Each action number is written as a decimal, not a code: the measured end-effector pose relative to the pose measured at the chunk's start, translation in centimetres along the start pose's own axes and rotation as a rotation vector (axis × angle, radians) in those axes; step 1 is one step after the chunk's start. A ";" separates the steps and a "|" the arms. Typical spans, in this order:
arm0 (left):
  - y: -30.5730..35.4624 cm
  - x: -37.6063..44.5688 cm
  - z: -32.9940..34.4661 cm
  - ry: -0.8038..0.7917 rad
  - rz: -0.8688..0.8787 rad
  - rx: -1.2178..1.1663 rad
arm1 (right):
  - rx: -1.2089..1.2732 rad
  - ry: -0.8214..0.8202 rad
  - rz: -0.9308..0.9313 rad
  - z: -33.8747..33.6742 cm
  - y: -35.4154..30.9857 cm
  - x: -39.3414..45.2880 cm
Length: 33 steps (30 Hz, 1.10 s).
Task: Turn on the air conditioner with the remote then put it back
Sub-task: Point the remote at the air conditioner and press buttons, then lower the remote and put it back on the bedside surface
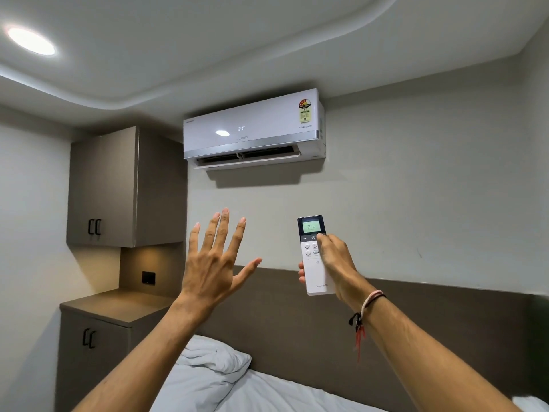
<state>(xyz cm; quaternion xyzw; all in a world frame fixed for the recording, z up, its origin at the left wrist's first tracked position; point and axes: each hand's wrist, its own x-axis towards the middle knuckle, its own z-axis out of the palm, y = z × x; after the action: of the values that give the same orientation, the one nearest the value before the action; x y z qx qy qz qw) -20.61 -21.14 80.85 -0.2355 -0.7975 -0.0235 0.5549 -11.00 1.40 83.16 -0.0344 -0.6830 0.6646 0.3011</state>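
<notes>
A white wall air conditioner (254,129) hangs high on the wall, its front showing 21 and its lower flap open. My right hand (334,263) grips a slim white remote (313,263) upright below the unit. The thumb rests by the power button, and the remote's green screen reads 21. My left hand (212,260) is raised to the left of the remote, palm toward the wall, fingers spread, holding nothing.
A brown upper cabinet (118,188) hangs at left above a brown counter (118,304) and lower cabinet. A bed with a white pillow (214,358) lies below against a brown headboard (297,322). A ceiling light (31,41) glows top left.
</notes>
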 end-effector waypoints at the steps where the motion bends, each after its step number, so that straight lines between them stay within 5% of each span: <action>1: 0.0 0.0 -0.1 0.000 0.000 0.001 | -0.005 0.002 -0.006 0.0 0.0 -0.1; 22: 1.9 -0.2 -2.5 0.003 0.021 -0.038 | -0.100 0.063 -0.056 -1.6 -0.6 -2.0; 33: 11.6 -1.8 0.5 -0.023 0.089 -0.221 | -0.563 0.442 -0.163 -10.5 3.4 -4.7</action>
<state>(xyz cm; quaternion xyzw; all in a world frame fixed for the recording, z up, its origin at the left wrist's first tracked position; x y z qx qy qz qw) -15.86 -11.35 76.47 -0.3307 -0.7851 -0.0838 0.5170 -3.52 9.01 77.61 -0.2043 -0.7580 0.4010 0.4722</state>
